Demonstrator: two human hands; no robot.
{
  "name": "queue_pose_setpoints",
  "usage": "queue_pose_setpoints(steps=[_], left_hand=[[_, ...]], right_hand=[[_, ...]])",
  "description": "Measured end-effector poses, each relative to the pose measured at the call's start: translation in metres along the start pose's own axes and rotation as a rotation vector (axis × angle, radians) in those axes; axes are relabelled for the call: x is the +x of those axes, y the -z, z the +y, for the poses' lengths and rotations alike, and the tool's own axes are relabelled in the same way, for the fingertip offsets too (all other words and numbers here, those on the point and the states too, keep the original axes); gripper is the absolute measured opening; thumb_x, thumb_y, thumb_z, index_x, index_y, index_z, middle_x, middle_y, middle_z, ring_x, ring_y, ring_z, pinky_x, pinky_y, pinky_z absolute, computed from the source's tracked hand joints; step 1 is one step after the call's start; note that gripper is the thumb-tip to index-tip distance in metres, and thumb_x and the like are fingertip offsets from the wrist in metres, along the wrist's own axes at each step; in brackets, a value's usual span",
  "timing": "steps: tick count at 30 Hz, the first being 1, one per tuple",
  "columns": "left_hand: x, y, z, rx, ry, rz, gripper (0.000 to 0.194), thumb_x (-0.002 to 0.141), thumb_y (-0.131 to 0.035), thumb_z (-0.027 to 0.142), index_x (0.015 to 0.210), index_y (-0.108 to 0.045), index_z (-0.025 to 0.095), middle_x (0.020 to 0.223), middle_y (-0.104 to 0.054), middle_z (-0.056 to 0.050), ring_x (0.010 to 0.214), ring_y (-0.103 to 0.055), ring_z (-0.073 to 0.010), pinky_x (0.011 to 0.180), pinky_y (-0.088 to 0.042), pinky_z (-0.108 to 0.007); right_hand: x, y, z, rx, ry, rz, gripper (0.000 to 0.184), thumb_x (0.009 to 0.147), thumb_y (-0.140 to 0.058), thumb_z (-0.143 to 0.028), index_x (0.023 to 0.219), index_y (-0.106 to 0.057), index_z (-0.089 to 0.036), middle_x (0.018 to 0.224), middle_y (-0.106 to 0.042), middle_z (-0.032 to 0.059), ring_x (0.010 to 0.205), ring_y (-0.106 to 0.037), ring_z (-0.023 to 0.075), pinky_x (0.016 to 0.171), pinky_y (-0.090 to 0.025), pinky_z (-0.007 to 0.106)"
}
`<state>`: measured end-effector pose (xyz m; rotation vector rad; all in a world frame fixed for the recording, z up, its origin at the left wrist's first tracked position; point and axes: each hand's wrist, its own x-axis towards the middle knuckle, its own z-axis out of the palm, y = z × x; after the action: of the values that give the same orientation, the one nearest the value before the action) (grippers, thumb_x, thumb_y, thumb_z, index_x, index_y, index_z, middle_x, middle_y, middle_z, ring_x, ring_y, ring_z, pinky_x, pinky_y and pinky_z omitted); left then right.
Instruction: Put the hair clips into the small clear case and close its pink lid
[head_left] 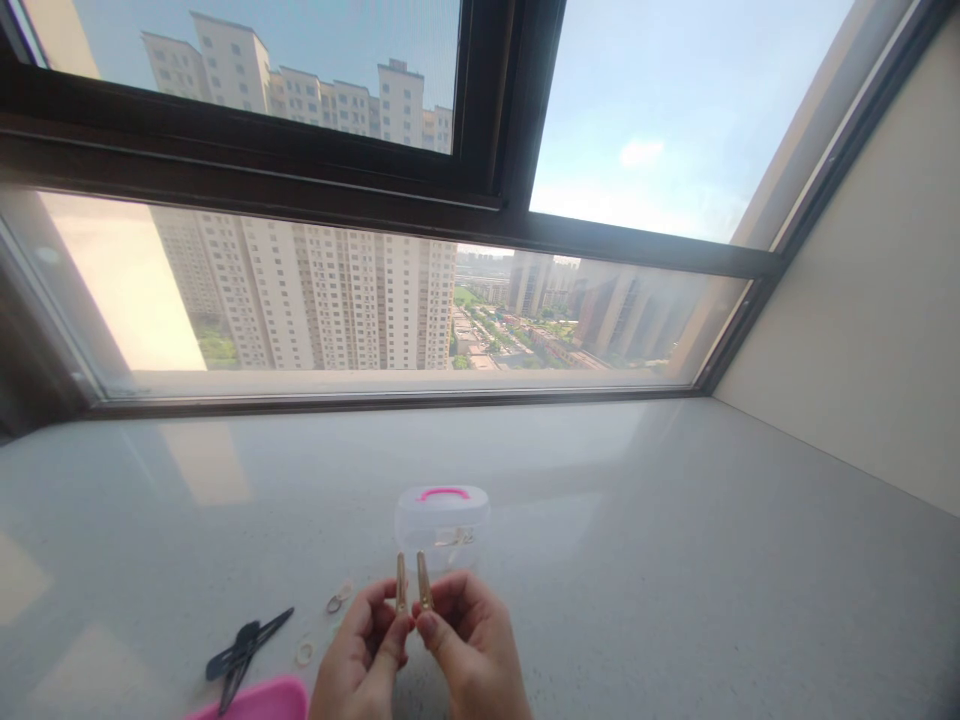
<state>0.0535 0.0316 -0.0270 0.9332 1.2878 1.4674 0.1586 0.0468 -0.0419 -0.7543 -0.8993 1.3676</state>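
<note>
My left hand pinches a gold-coloured hair clip between thumb and fingers, its tip pointing up. A second gold hair clip stands upright in the closed fingers of my right hand. The two clips are side by side with a small gap between them. Just behind them is a clear plastic box with a pink handle on its lid. A few small items show through its wall, too blurred to name.
Dark hair clips lie crossed at the left, partly over the rim of a pink tray. Several small hair ties are scattered left of my hands on the pale speckled sill. A dark-framed window stands behind, a wall on the right.
</note>
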Motion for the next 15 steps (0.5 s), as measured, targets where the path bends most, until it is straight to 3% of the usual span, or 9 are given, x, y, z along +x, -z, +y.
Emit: queue_pose_setpoints(steps=[6,15], left_hand=[[-0.0016,0.0021,-0.0030,0.032,-0.023,0.053,0.041,0.059,-0.077,0.046,0.088,-0.067,0.020,0.054,-0.060,0.004,0.051,-0.052,-0.0151,0.050,-0.044,-0.023],[-0.0001,-0.0013,-0.0040,-0.016,-0.015,0.079,0.041,0.059,-0.077,0.044,0.090,-0.066,0.019,0.058,-0.064,0.002,0.053,-0.055,-0.0154,0.053,-0.046,-0.024]], right_hand=[[0.0003,0.0004,0.0013,0.006,-0.019,0.038,0.024,0.063,-0.079,-0.033,0.071,-0.066,-0.015,0.064,-0.069,0.0044,0.055,-0.057,0.0150,0.055,-0.043,0.026],[0.0030,0.0074,0.0016,-0.032,-0.012,0.034,0.024,0.067,-0.077,-0.034,0.076,-0.066,-0.015,0.070,-0.070,0.0061,0.062,-0.060,0.0168,0.060,-0.045,0.028]])
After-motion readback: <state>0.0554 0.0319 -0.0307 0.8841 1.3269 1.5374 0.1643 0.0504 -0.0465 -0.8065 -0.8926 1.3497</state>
